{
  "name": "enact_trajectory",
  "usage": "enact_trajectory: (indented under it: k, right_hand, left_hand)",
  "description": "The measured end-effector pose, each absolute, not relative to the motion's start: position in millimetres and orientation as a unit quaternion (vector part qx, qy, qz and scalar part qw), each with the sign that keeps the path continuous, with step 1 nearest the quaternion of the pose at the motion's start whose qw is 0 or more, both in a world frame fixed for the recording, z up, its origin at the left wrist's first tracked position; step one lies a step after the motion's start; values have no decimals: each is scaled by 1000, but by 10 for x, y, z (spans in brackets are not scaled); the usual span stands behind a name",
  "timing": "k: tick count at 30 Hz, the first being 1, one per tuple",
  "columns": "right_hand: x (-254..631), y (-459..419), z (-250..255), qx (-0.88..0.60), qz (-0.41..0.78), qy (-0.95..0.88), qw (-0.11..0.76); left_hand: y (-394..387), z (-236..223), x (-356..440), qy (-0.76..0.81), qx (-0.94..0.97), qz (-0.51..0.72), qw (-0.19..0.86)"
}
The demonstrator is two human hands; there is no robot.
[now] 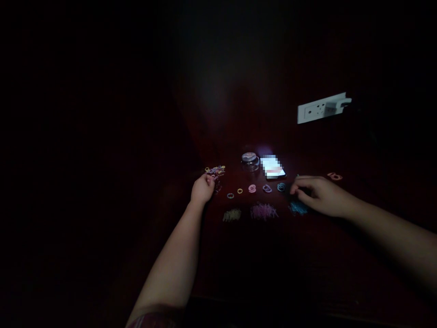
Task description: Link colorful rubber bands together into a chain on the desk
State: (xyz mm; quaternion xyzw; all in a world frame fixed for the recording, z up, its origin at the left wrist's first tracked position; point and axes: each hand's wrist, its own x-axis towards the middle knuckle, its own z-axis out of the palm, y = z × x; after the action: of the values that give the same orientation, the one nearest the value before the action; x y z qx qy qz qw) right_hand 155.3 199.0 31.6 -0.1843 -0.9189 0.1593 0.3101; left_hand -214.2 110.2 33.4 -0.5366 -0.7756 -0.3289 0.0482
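Note:
The scene is very dark. My left hand (202, 188) is curled closed at the edge of a mixed pile of small coloured rubber bands (215, 171); what its fingers hold is hidden. My right hand (317, 193) rests with fingers bent and pinched over a blue pile of bands (298, 208). Between the hands lie a yellowish pile (232, 214) and a pink-purple pile (263, 211). A row of single rings (252, 188) lies behind them.
A small clear jar (250, 161) stands at the back beside a lit phone (272, 167). On the dark wall at the right is a white socket strip (312, 110) with a plug in it. Pink rings (335, 176) lie far right.

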Motion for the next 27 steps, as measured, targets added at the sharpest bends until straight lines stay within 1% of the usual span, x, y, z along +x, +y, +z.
enact_trajectory:
  k: [3,9,12,15,19,23,27]
  right_hand:
    - [1526,1943,342,-187,154,-919,312]
    - [1401,1646,415,-169,179,-905,347]
    - [1331,1515,433,-141,188,-902,361]
    - [1278,1456,431,-114,192,-899,376]
    - [1240,1464,407,-120,206,-899,367]
    - [1244,1505,373,-134,179,-905,362]
    - [1261,1522,369,-141,180,-903,364]
  left_hand:
    - [1081,402,-1967,-734,-589,-335,39]
    - [893,570,-1244,-560,-754,-338,59]
    - [781,623,-950,-510,-792,-330,59]
    - [741,635,-815,-471,-819,-324,55]
    - [765,603,-787,-459,-831,-312,31]
    - [775,576,-773,-473,-826,-306,11]
    - [764,576,-744,-469,-831,-300,5]
